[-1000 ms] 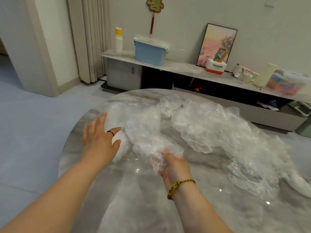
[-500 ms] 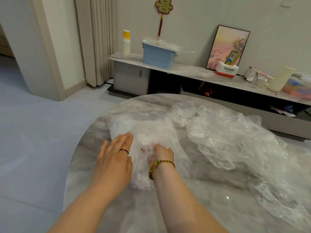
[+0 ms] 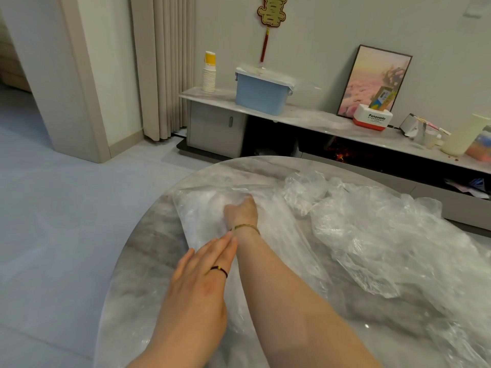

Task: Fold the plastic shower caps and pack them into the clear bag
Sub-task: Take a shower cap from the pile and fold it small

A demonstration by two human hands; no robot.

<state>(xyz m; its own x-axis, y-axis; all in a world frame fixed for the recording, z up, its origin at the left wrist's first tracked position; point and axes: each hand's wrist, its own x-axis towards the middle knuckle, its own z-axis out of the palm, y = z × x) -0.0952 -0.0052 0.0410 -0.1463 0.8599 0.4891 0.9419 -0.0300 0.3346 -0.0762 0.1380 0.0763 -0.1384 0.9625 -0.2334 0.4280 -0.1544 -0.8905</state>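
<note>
Reaches deep into the clear bag [image 3: 196, 216] with the right hand [image 3: 241, 212], wrist and woven bracelet [image 3: 245, 227] inside the plastic. Fingers bent down into a whitish wad [image 3: 220, 203] near the bag's far end, probably a folded cap, but blurred through the film; cannot tell whether gripped or only pushed. Holds the bag down with the left hand [image 3: 202, 274], fingers straight and together, flat on the plastic beside the right forearm, fingertips touching that wrist near the bracelet. Black ring [image 3: 220, 269] with a yellow bead on one left finger.

Bag flat on the left part of the round marble table [image 3: 143, 261], with a small white label [image 3: 240, 189] at its far edge, too small to read. Just right of it, a loose heap of crumpled caps [image 3: 372, 235], spread across the table to the right edge of view.

Beyond the table, a low shelf [image 3: 318, 120] along the wall. On it, from the left: stacked paper cups [image 3: 209, 75] topped in yellow, a blue tub [image 3: 260, 95] with clear film over its top, then a white-and-red box [image 3: 373, 119] printed "Panasonic", smaller print beneath unreadable, in front of a framed picture [image 3: 372, 73] of pink clouds. On the wall above the tub, a gold ornament [image 3: 272, 10] on a red cord. Left of the shelf, a curtain [image 3: 162, 65].
</note>
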